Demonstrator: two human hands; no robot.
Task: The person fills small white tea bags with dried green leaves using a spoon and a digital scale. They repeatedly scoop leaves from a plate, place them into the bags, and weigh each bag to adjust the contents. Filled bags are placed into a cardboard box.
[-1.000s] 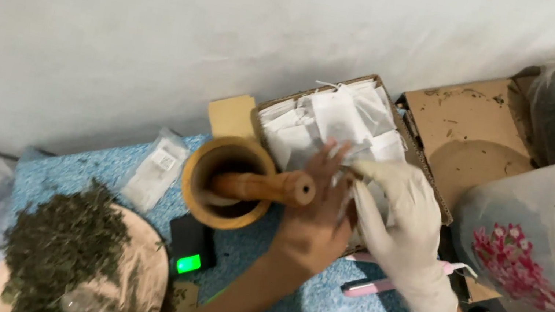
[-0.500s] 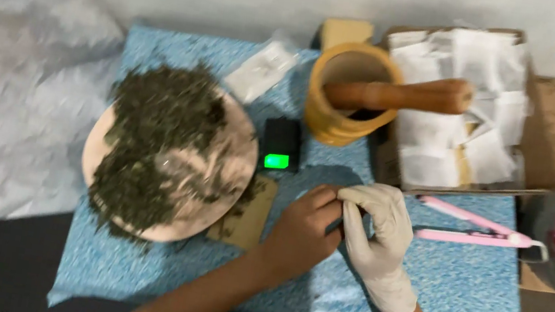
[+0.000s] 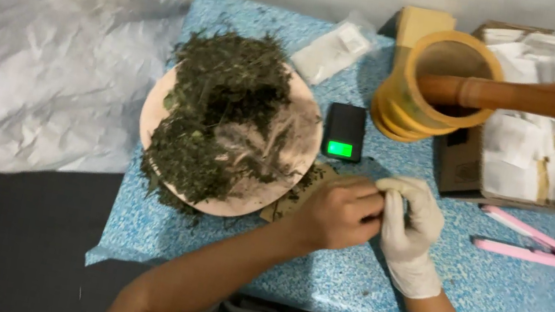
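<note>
A: Where are the two hands in this moment?

B: They meet in the lower middle of the frame, above the blue desk point(image 3: 506, 304). The bare left hand point(image 3: 339, 210) is curled, and its grip closes on the fingers of the right hand point(image 3: 409, 225), which wears a white glove point(image 3: 416, 263). It seems the left fingers pinch the glove material near the fingertips. If something small is also between the hands, I cannot tell; it is hidden.

A: And the right grip?

B: The gloved fingers are bent inward and pressed together, so this grip is nearly closed too, but I see no separate object in it.

A: What stands around them?

B: Just up-left of the hands is a round plate point(image 3: 149, 121) with a heap of dried green herb point(image 3: 221, 110). Above the hands is a small black scale point(image 3: 344, 131) with a green lit display. In the upper right stand a yellow mortar point(image 3: 412, 103) with a wooden pestle point(image 3: 517, 96) lying across it, and a cardboard box point(image 3: 461, 166) of white sachets. A pink tool point(image 3: 537, 249) lies at the right.

A: What can go wrong?

B: I think the thin glove can tear if the pull is too strong. Also the left elbow is near the plate; a wide movement can push it and scatter the herb.
</note>
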